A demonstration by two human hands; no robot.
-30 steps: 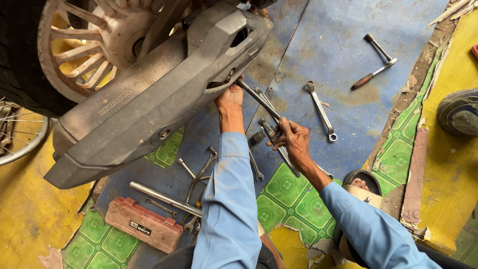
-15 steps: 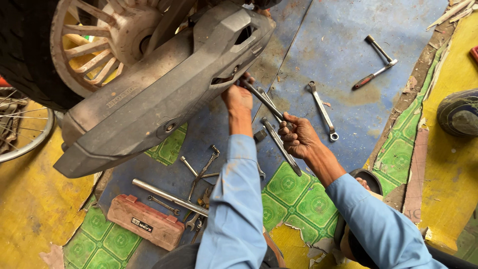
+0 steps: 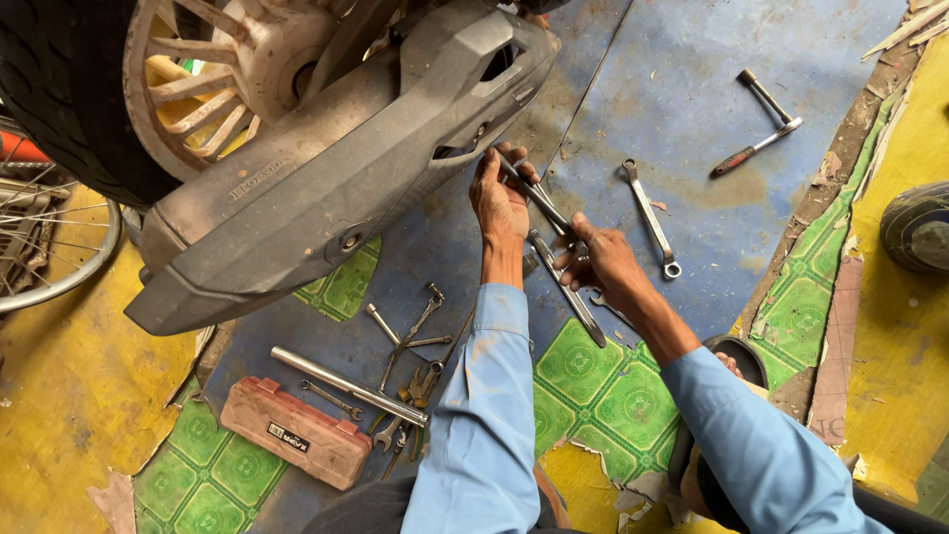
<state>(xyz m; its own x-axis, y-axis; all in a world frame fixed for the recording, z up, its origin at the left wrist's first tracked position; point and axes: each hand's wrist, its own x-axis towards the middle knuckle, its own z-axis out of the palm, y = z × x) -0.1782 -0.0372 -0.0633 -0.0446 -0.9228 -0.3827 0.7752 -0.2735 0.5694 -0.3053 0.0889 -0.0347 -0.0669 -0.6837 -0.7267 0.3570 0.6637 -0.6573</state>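
Note:
My left hand grips the head end of a long metal wrench right under the grey muffler of a motorcycle, near its mounting point. My right hand holds the same wrench's lower end; a second flat wrench lies on the floor just beneath it. The rear wheel with its spoked hub and black tyre fills the upper left. Both arms wear light blue sleeves.
A combination wrench and a T-handle tool with red grip lie on the blue floor to the right. A pile of wrenches, a steel tube and a red tool case sit lower left. A bicycle wheel stands far left.
The view has shifted slightly. My left hand moved up along the wrench toward the muffler, and my right hand followed, staying on the handle.

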